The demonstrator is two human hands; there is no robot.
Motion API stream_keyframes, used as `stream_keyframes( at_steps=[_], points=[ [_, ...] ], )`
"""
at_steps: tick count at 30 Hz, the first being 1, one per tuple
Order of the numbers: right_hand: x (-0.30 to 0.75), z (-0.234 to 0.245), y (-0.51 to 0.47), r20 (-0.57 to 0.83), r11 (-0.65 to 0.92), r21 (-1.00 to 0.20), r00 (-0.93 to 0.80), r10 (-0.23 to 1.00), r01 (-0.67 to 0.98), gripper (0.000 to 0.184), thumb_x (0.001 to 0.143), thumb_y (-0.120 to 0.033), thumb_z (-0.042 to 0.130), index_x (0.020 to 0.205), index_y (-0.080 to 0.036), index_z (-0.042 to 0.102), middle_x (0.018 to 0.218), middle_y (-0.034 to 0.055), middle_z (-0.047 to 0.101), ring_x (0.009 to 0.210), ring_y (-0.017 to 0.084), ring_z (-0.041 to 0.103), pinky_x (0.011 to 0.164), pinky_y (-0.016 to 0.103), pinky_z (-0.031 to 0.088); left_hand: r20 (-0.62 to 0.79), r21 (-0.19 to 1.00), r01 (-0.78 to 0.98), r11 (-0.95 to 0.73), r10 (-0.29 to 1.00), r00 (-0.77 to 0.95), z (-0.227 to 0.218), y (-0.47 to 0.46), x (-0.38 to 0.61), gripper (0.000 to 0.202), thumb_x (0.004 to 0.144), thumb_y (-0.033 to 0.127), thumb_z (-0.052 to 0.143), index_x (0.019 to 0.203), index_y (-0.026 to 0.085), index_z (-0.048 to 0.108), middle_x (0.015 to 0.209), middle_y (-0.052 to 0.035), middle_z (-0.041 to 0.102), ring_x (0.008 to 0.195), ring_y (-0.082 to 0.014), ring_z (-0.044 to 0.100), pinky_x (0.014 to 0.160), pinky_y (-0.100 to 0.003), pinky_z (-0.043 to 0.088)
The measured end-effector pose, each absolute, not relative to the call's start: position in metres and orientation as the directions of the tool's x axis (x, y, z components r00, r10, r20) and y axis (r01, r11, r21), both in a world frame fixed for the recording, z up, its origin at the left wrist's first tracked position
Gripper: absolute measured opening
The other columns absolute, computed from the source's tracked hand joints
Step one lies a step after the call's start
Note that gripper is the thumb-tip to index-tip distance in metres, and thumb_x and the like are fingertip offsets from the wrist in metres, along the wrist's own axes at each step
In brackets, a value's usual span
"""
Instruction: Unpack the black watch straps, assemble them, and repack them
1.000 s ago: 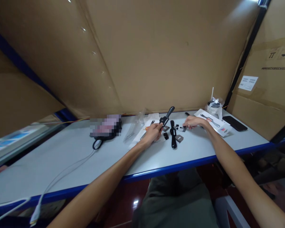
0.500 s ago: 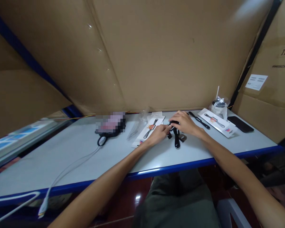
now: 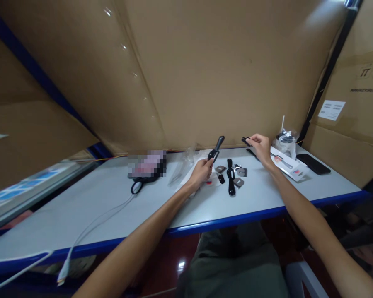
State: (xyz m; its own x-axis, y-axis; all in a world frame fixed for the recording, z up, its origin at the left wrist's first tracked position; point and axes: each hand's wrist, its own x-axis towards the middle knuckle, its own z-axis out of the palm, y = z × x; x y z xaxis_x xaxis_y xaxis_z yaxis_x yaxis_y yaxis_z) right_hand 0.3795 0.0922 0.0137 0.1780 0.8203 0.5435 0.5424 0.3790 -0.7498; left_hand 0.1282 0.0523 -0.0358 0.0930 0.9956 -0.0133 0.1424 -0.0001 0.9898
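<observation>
My left hand (image 3: 201,171) is closed round the lower end of a black watch strap (image 3: 216,147), which sticks up and to the right above the table. My right hand (image 3: 261,145) is raised a little further right and pinches a second black strap piece (image 3: 246,141) at its end. Between the hands, on the grey table (image 3: 118,207), lie another black strap (image 3: 230,182), a small black part (image 3: 222,179) and a few small grey square pieces (image 3: 238,182). White packaging card (image 3: 199,159) lies under my left hand.
A white pack with a strap (image 3: 287,164), a black phone (image 3: 313,163) and a wrapped cup with a straw (image 3: 285,138) sit at the right. A dark pouch (image 3: 143,174) and white cable (image 3: 90,227) lie left. Cardboard walls rise behind; the blue table edge (image 3: 236,221) is near.
Both hands were together over the parts on the table; now they have come apart and lifted. The left raises one strap, the right has picked up another strap piece further right.
</observation>
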Motion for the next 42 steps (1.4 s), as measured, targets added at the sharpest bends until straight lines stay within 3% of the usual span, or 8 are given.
stream_keyframes(
  at_steps=[5, 10, 15, 19, 23, 28, 34, 42],
  points=[
    [0.411, 0.001, 0.106, 0.214, 0.07, -0.599, 0.075, 0.974, 0.798, 0.016, 0.08, -0.027, 0.069, 0.088, -0.015, 0.075, 0.082, 0.0041, 0.075, 0.076, 0.016, 0.064, 0.063, 0.022, 0.041, -0.013, 0.992, 0.128, 0.003, 0.997, 0.074, -0.033, 0.054, 0.123, 0.027, 0.097, 0.037, 0.044, 0.074, 0.024, 0.038, 0.047, 0.011, 0.029, 0.035, -0.0069, 0.025, 0.036, -0.019, 0.019],
    [0.405, -0.014, 0.106, 0.073, 0.014, -0.51, 0.027, 0.997, 0.86, 0.002, 0.073, -0.016, 0.076, 0.074, -0.014, 0.075, 0.074, 0.0058, 0.075, 0.069, 0.015, 0.065, 0.058, 0.02, 0.039, -0.018, 0.981, 0.196, -0.006, 0.993, 0.119, -0.035, 0.049, 0.125, 0.022, 0.097, 0.032, 0.041, 0.078, 0.023, 0.041, 0.048, 0.0097, 0.035, 0.034, -0.008, 0.031, 0.036, -0.019, 0.024],
    [0.388, -0.018, 0.104, -0.001, 0.047, -0.466, -0.054, 0.999, 0.884, 0.007, 0.08, -0.018, 0.073, 0.077, -0.014, 0.077, 0.07, 0.005, 0.075, 0.063, 0.012, 0.065, 0.057, 0.019, 0.041, -0.025, 0.932, 0.362, -0.017, 0.994, 0.111, -0.043, 0.053, 0.126, 0.021, 0.099, 0.034, 0.036, 0.082, 0.023, 0.04, 0.051, 0.0057, 0.049, 0.04, -0.0124, 0.049, 0.042, -0.021, 0.035],
    [0.383, -0.017, 0.1, 0.061, 0.056, -0.423, -0.033, 0.998, 0.905, 0.015, 0.088, -0.026, 0.068, 0.087, -0.017, 0.08, 0.085, 0.0091, 0.079, 0.078, 0.018, 0.071, 0.064, 0.022, 0.044, -0.021, 0.824, 0.566, -0.034, 0.996, 0.09, -0.043, 0.059, 0.119, 0.021, 0.096, 0.033, 0.046, 0.078, 0.022, 0.046, 0.054, 0.0021, 0.056, 0.044, -0.0147, 0.055, 0.05, -0.024, 0.039],
    [0.385, -0.017, 0.099, 0.169, 0.024, -0.38, 0.044, 0.985, 0.925, 0.018, 0.089, -0.023, 0.065, 0.097, -0.02, 0.08, 0.109, 0.0123, 0.078, 0.102, 0.025, 0.071, 0.073, 0.025, 0.046, 0.024, 0.655, 0.754, -0.045, 0.999, 0.039, -0.035, 0.06, 0.111, 0.02, 0.092, 0.029, 0.054, 0.075, 0.02, 0.056, 0.062, -0.0066, 0.064, 0.067, -0.0236, 0.067, 0.065, -0.029, 0.042],
    [0.394, -0.012, 0.103, 0.247, -0.016, -0.396, 0.123, 0.961, 0.918, 0.023, 0.092, -0.026, 0.059, 0.098, -0.022, 0.08, 0.1, 0.0107, 0.079, 0.096, 0.024, 0.071, 0.072, 0.026, 0.047, 0.105, 0.453, 0.889, -0.064, 0.994, 0.018, -0.029, 0.053, 0.112, 0.029, 0.098, 0.031, 0.041, 0.102, 0.015, 0.065, 0.106, -0.0229, 0.074, 0.1, -0.0356, 0.07, 0.076, -0.036, 0.045],
    [0.406, -0.004, 0.105, 0.327, -0.054, -0.46, 0.226, 0.918, 0.886, 0.025, 0.093, -0.029, 0.058, 0.102, -0.022, 0.08, 0.103, 0.011, 0.078, 0.095, 0.025, 0.071, 0.073, 0.028, 0.047, 0.095, 0.11, 0.991, -0.074, 0.993, 0.063, -0.028, 0.041, 0.124, 0.043, 0.1, 0.031, 0.032, 0.107, 0.013, 0.071, 0.115, -0.0259, 0.073, 0.108, -0.0398, 0.07, 0.082, -0.042, 0.049],
    [0.363, -0.018, 0.084, 0.316, 0.301, -0.331, -0.195, 0.928, 0.894, 0.021, 0.096, -0.028, 0.061, 0.106, -0.021, 0.079, 0.104, 0.0099, 0.079, 0.101, 0.025, 0.07, 0.084, 0.03, 0.046, 0.099, 0.045, 0.997, -0.063, 0.993, 0.058, -0.034, 0.044, 0.122, 0.037, 0.096, 0.025, 0.041, 0.111, 0.012, 0.072, 0.113, -0.0257, 0.074, 0.106, -0.0377, 0.071, 0.082, -0.04, 0.05]
  ],
)
